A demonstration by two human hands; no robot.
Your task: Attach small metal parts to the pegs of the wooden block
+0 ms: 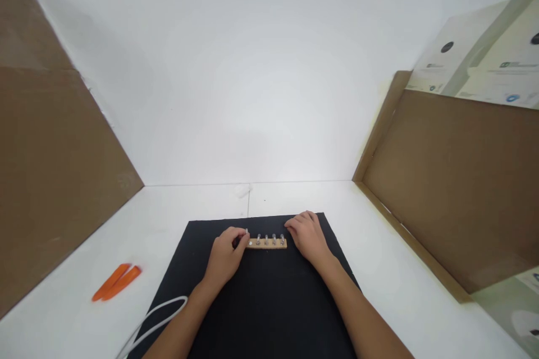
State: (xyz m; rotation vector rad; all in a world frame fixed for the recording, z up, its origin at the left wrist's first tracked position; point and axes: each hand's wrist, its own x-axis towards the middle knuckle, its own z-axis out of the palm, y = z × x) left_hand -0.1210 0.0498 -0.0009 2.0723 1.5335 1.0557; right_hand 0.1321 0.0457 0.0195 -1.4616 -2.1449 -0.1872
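Observation:
A narrow light-wood strip (269,244) lies across a black mat (269,297). Several small shiny upright pieces (274,239), clear or metallic, stand in a row on it, and a white spot (250,243) shows near its left end. At that end, the thumb and forefinger of my left hand (227,251) pinch a small clear or metallic piece (246,231), mostly covered by the fingers. My right hand (307,234) rests on the mat just past the strip's right end, fingers loosely stretched and holding nothing.
Two orange strips (116,282) lie on the white table (138,235) to the left. A white cable (162,305) loops beside my left forearm. Brown cardboard panels stand at left (54,168) and right (446,179), with a white wall (252,67) behind.

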